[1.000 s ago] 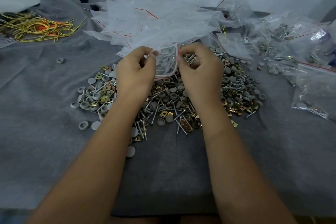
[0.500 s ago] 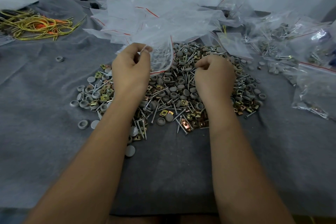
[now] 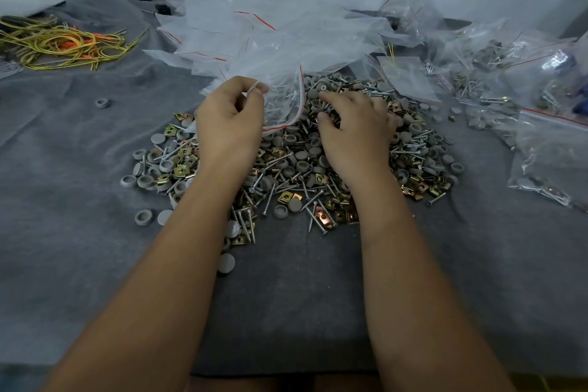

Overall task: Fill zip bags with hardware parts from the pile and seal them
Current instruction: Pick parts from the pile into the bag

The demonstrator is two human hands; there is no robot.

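grey felt table cover [image 3: 95, 232] carries everything. heap of empty zip bags [image 3: 270, 32] at the back, filled bags [image 3: 541, 124] stacked on the right, yellow cord bundle [image 3: 57, 44] far left. hardware pile [image 3: 302, 162] of screws, grey caps and brass clips sits centre, just in front of the empty bags. left hand [image 3: 229, 118] pinches one lip of the open zip bag [image 3: 283, 102] between thumb and fingertips, mouth facing the pile. right hand [image 3: 356, 130] has let go of the bag's other lip since a second ago and dropped onto the pile, fingers curled into the parts; cannot tell what it has caught. reads as opening done, scooping starting. versus half a second ago: right fingers reach further forward, bag barely moved.
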